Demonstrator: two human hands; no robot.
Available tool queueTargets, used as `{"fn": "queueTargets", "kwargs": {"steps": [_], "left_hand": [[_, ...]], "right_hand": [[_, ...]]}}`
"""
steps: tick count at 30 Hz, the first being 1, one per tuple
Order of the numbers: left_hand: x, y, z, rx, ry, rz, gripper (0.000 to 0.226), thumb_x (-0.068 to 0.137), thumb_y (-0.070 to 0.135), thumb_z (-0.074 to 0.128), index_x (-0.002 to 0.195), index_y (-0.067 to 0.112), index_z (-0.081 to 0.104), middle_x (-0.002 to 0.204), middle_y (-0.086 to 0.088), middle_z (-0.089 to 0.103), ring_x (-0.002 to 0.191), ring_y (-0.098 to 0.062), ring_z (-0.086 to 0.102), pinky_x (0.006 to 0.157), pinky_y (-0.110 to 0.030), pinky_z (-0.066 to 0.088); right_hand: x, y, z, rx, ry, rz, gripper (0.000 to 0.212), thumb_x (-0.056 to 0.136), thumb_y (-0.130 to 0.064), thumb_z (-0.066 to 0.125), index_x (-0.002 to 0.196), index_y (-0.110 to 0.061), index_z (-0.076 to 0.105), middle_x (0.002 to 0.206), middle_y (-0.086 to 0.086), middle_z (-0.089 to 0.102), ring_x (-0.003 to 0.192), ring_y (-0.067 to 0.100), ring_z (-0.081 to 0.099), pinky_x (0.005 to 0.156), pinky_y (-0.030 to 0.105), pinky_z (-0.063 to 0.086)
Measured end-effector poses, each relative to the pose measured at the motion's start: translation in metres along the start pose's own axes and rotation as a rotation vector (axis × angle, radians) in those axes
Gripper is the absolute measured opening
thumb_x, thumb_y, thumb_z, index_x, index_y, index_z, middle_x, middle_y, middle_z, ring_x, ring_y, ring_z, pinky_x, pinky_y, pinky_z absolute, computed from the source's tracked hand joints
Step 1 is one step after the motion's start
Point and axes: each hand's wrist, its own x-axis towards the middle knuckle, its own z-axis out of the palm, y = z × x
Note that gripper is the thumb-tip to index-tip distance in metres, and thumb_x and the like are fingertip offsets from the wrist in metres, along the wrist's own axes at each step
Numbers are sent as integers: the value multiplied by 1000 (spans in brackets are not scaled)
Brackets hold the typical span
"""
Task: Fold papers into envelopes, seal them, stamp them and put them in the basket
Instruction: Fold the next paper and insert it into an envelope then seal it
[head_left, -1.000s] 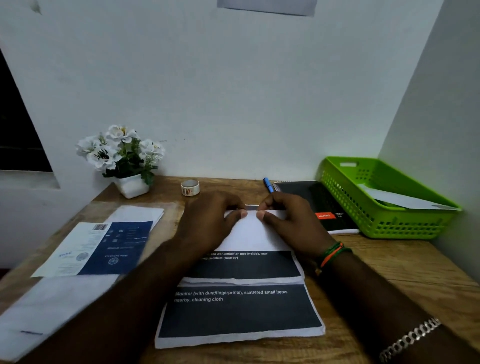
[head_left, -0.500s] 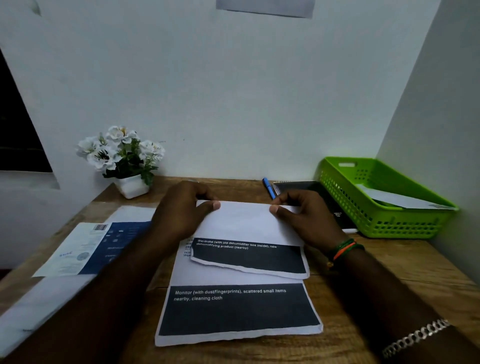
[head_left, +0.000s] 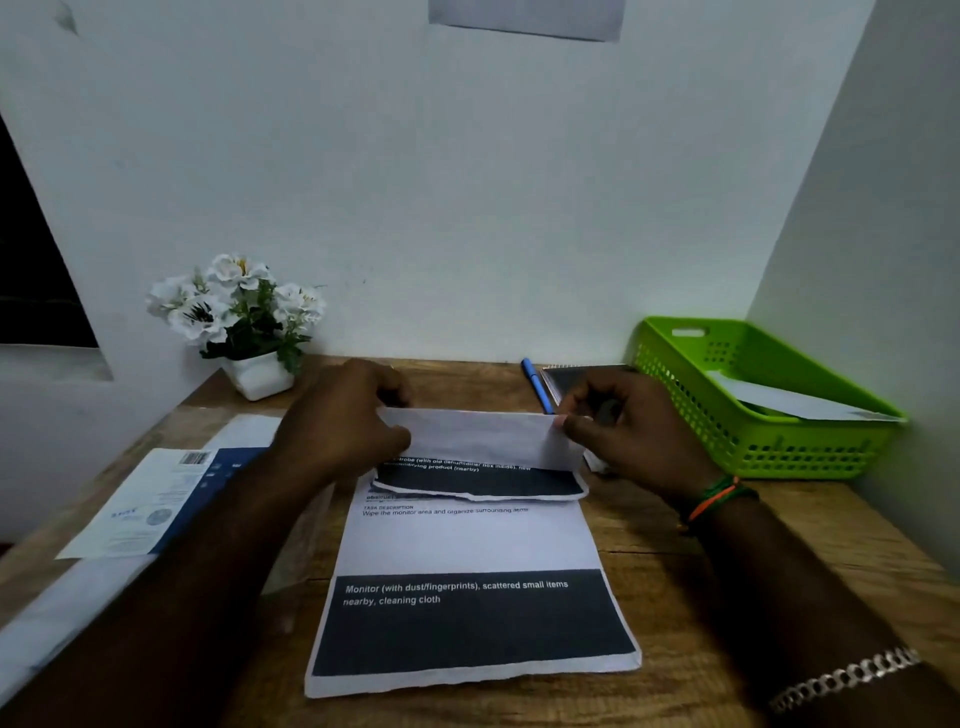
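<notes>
1. My left hand (head_left: 345, 426) sits just left of the frame's centre, its grip closed in a pinch on the left end of the folded paper (head_left: 483, 441), thumb on the near face and the other fingers curled behind.
2. My right hand (head_left: 631, 431) is right of centre, pinching the same paper's right end between thumb and fingers.
3. The folded paper is held between both hands at the middle of the frame; its white fold faces me, and its dark printed lower strip with a torn edge hangs down to the sheet below.
4. Under it a second printed sheet (head_left: 467, 545) lies flat on the desk (head_left: 727, 571), running toward the lower centre of the frame, with a dark band of white text near its ragged bottom edge.
5. The green basket (head_left: 779, 447) stands at the right of the frame against the side wall, with a white envelope (head_left: 789, 400) lying inside it.
6. A blue pen (head_left: 535, 382) and a dark notebook (head_left: 566, 376) lie behind my right hand, between it and the basket.
7. A white pot of white flowers (head_left: 239, 317) stands at the back left of the desk.
8. A blue-and-white leaflet (head_left: 156, 504) lies on more white papers (head_left: 67, 603) at the left of the frame.
9. Coloured threads (head_left: 714, 499) circle my right wrist; a silver chain bracelet (head_left: 841, 680) shows at the lower right.
</notes>
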Motion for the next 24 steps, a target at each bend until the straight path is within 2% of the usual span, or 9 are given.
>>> {"fn": "queueTargets", "kwargs": {"steps": [2,4,6,9,12,16,18,20,24], "left_hand": [[-2,4,-1,60,-111,-6,22,59,18,77,72,36,74,84,19,70,82,-2,66,77,-35,61],[-3,6,-2,115,-234,-3,22,63,16,80,73,34,75,75,22,68,78,-1,65,76,-33,60],[-5,7,-2,176,-345,2,19,65,19,79,75,35,75,72,25,67,75,1,65,74,-32,61],[-6,6,-3,207,-431,7,17,61,34,78,77,40,75,85,20,72,79,1,66,77,-34,61],[-7,10,-5,195,-457,-15,36,52,60,73,79,37,77,82,18,74,76,0,68,79,-39,62],[-7,14,9,255,-312,-29,66,62,90,63,77,28,75,73,12,72,73,-5,68,72,-34,58],[-7,14,20,284,-260,29,60,65,88,65,88,34,72,91,18,69,90,-3,64,80,-33,56],[-8,15,28,289,-307,74,56,69,79,72,110,41,65,113,20,59,107,-5,56,91,-34,52],[-7,13,33,255,-346,81,54,73,69,76,119,45,60,121,16,54,115,-8,50,102,-43,47]], "right_hand": [[-3,-6,-3,-23,-86,-32,15,73,-7,75,71,-21,70,66,-10,65,57,2,57,57,12,38],[-5,-11,-3,-38,-191,-49,5,70,-9,71,70,-14,70,65,-3,66,56,2,57,57,10,37],[-5,-13,-1,-76,-276,-62,5,68,-18,66,68,-14,69,69,0,70,62,7,61,61,15,42],[-6,-11,3,-155,-403,-46,9,65,-28,64,65,-19,68,71,-1,71,67,12,65,67,29,52],[-8,-9,4,-213,-516,-26,11,64,-29,67,68,-20,70,73,-4,71,68,10,66,71,36,56],[-7,-13,6,-199,-525,11,21,68,-41,68,71,-21,73,77,-7,73,70,8,67,71,29,56],[-6,-12,9,-223,-491,0,15,76,-35,73,71,-20,73,75,-7,73,69,7,67,69,23,53],[-6,-9,16,-287,-449,-37,14,80,-29,74,70,-20,71,71,-7,72,67,5,66,66,19,48],[-5,-7,28,-306,-346,-41,12,82,-30,70,72,-22,67,69,-11,68,67,6,63,66,24,49]]}}
